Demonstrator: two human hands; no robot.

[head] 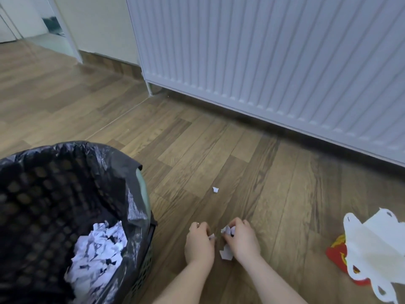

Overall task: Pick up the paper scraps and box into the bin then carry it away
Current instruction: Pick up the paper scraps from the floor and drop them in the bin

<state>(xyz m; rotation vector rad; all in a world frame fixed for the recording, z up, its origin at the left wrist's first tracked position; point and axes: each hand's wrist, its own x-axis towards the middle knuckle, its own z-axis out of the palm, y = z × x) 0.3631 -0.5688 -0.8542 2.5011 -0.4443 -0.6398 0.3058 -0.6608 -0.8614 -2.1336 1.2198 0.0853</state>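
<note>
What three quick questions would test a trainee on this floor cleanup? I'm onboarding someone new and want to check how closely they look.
1. True or false: the bin already has paper scraps inside it.
2. Which side of the hands is the flattened box lying on?
A. the left
B. the right
C. inside the bin
3. Fill in: one lone scrap lies on the floor beyond the hands, towards the ____.

Key
1. True; white crumpled scraps sit in the black liner.
2. B; it lies to the right of the right hand, while the left hand is nearer the bin.
3. radiator.
</note>
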